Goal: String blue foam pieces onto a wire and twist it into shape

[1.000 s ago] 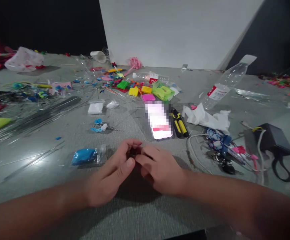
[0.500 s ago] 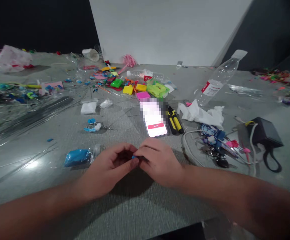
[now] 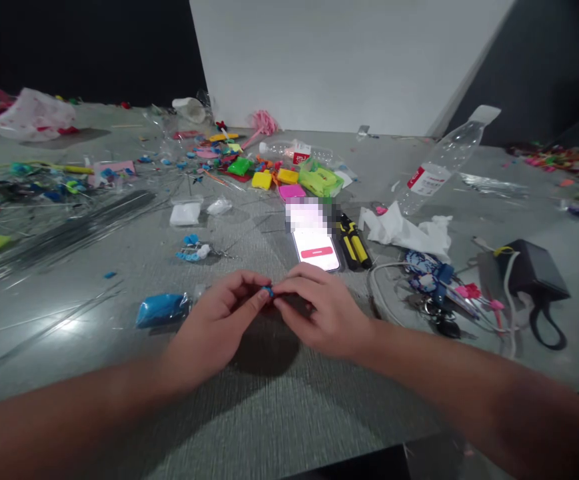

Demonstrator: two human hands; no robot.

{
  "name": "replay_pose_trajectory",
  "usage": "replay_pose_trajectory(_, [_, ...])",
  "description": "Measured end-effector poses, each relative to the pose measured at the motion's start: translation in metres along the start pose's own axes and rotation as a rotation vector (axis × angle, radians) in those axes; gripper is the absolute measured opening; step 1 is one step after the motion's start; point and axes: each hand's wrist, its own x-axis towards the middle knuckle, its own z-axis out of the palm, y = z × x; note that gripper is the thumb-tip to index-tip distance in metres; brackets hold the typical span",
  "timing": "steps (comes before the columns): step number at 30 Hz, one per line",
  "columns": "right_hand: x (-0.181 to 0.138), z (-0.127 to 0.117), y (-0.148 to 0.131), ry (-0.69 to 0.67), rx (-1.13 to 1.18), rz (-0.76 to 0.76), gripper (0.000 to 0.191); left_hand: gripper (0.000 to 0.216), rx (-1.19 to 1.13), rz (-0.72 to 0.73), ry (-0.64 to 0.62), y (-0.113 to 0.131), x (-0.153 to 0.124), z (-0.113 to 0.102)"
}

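Note:
A small piece of blue clay (image 3: 268, 291) is pinched between the thumb and forefinger of my left hand (image 3: 222, 327). My right hand (image 3: 322, 310) meets it from the other side, its thumb and fingertips closed at the same piece. Beside my left wrist lies a packet of blue clay (image 3: 162, 309) in clear wrap. Beyond it rest several small blue shapes and a white one on thin wires (image 3: 194, 249). A lit phone (image 3: 314, 240) lies just past my right hand, with yellow-and-black pliers (image 3: 354, 245) next to it.
Bundled thin wires (image 3: 84, 223) spread over the left side. Yellow clay packs (image 3: 262, 180) and a lying bottle (image 3: 294, 153) are farther back. On the right are a tilted plastic bottle (image 3: 444, 163), crumpled tissue (image 3: 404, 230), keys with a strap (image 3: 436, 287) and a black adapter (image 3: 539, 270).
Both hands have risen slightly away from me, and the blue piece shows more between the fingertips. The right fingers have opened a little around it. The whole view has shifted slightly.

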Motion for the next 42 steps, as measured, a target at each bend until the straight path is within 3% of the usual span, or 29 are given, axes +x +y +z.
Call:
replay_pose_trajectory(7, [0.001,-0.001,0.002,-0.002,0.010,0.038,0.012,0.023,-0.037,-0.016,-0.068,0.000,0.001,0.000])
replay_pose_trajectory(14, [0.000,-0.003,-0.001,-0.015,0.036,0.015,0.010,0.019,0.028,0.024,-0.067,0.001,-0.001,-0.001])
replay_pose_trajectory(21, [0.000,-0.003,0.000,-0.026,0.027,-0.009,0.008,0.015,-0.121,0.009,-0.100,0.000,0.002,-0.002])
replay_pose_trajectory(24, [-0.001,-0.005,-0.003,-0.030,0.073,-0.007,0.004,0.015,-0.076,0.023,-0.098,0.002,0.000,-0.003])
replay_pose_trajectory(28, [-0.002,-0.011,-0.007,0.040,0.179,0.104,0.018,0.017,-0.074,0.009,-0.064,0.003,-0.002,-0.003])
replay_pose_trajectory(32, [-0.002,-0.012,-0.005,0.047,0.114,0.194,0.028,0.024,-0.214,-0.041,-0.040,-0.002,0.001,-0.003])
replay_pose_trajectory(36, [-0.003,-0.004,0.000,0.062,0.177,0.266,0.017,0.026,-0.284,-0.050,0.031,-0.003,0.006,-0.005])
replay_pose_trajectory(39, [-0.005,0.002,0.003,0.099,0.273,0.350,0.013,0.028,-0.172,-0.014,0.047,0.000,0.009,-0.007])
replay_pose_trajectory(42, [-0.004,0.003,0.002,0.115,0.266,0.313,0.009,0.027,-0.077,0.006,0.030,0.004,0.008,-0.008])
